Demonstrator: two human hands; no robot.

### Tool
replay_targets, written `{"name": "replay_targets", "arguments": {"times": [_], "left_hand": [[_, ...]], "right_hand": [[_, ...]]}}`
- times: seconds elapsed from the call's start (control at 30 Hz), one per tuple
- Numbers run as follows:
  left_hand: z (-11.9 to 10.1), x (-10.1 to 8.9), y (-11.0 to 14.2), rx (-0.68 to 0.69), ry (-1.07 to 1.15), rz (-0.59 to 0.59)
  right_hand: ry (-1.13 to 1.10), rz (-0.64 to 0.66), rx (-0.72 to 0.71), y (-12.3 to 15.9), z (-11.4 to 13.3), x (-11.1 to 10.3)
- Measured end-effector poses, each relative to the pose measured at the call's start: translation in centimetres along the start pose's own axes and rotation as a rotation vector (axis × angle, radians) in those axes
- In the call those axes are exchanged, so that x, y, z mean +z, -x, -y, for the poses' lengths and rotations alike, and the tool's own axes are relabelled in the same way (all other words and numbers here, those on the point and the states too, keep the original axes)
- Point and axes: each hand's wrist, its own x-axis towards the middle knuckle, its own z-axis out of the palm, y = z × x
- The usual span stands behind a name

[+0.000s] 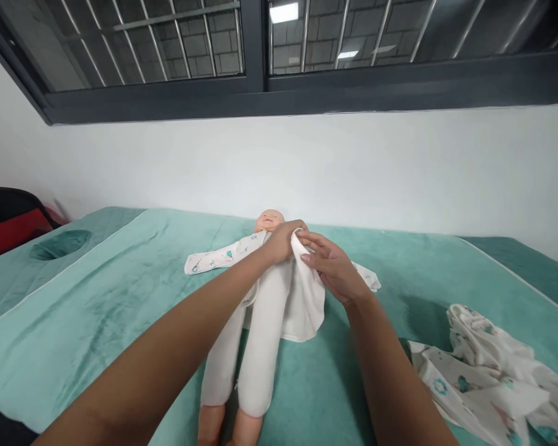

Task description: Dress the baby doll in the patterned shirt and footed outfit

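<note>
My left forearm and right forearm come nearest, reaching over the doll, which lies on its back on the green bed cover with its head toward the wall. My right grip has the upper edge of the white flap between thumb and fingers. My left grip curls at that same edge beside the doll's chest, but its fingertips are hidden, so I cannot tell how tightly it is closed.

I have only the rim of the cloth on the right, so it could slip free and drop if I relaxed too soon. Pulling hard could twist the doll, since the flap seems joined to its top. My left wrist crosses its body and might press down or hide a fold. The sleeve beyond my right grip could snag under my knuckles. The crumpled patterned clothing near my right forearm could catch on my elbow.
</note>
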Motion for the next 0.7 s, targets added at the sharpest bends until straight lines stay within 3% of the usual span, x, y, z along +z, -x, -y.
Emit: {"name": "replay_targets", "arguments": {"times": [0.17, 0.23, 0.3, 0.37, 0.5, 0.6, 0.7], "left_hand": [[-0.1, -4.2, 2.1, -0.108, -0.246, -0.226], [0.1, -5.3, 3.2, -0.172, -0.358, -0.318], [0.4, -6.0, 4.6, -0.2, -0.386, -0.358], [0.9, -6.2, 6.2, -0.233, -0.376, -0.381], [2.0, -4.9, 9.9, -0.216, -0.309, -0.376], [2.7, -3.4, 12.1, -0.132, -0.295, -0.355], [2.9, -2.5, 12.9, -0.125, -0.331, -0.297]], "right_hand": [[0.052, 0.305, 0.11, 0.8, 0.9, 3.1], [0.077, 0.355, 0.14, 0.9, 0.8, 3.8], [0.118, 0.265, 0.111, 0.7, 0.4, 3.9], [0.198, 0.082, 0.065, 0.2, -0.4, 3.6], [0.512, -0.231, -0.077, -0.7, -3.0, 3.2], [0.754, -0.197, -0.178, -0.8, -5.1, 3.5], [0.822, -0.101, -0.178, -0.7, -6.4, 3.6]]}}
